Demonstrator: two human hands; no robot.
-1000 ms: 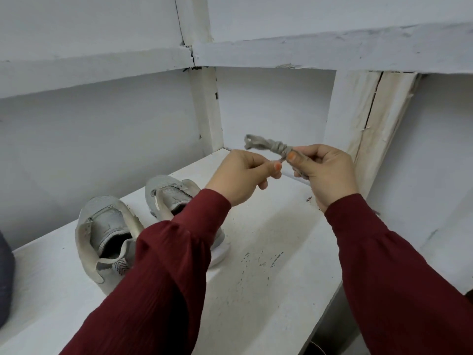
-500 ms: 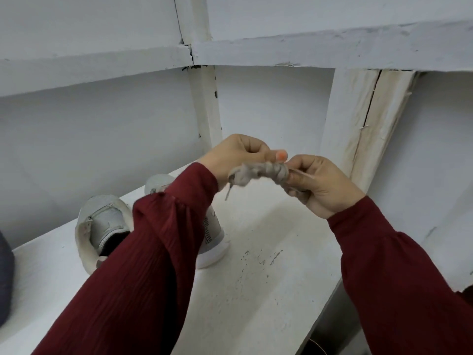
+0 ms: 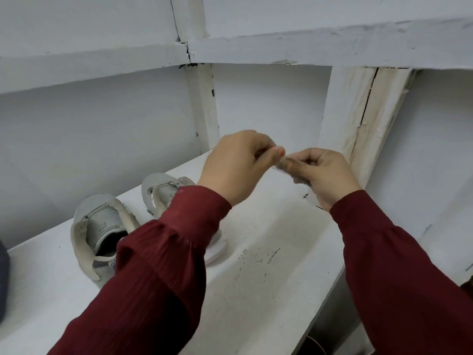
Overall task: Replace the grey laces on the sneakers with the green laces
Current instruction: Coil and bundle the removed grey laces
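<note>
This looks like a storage nook in a home, built around rough, hand-painted shelving rather than any workshop or shop fitting. A broad white shelf (image 3: 268, 298) runs across the view, its paint chipped (image 3: 258, 257) in dark flecks, with an upper shelf (image 3: 320, 44) of the same make overhead. A painted upright (image 3: 202, 106) divides the bays, and a dark gap shows where it meets the upper shelf. On the right, a cracked post (image 3: 366, 116) is stained and yellowed. The back wall (image 3: 102, 134) is plain white. Worn grey sneakers (image 3: 102, 226) stand on the shelf as on a shoe rack, beside a dark object (image 3: 3, 278) cut off at the left edge.
</note>
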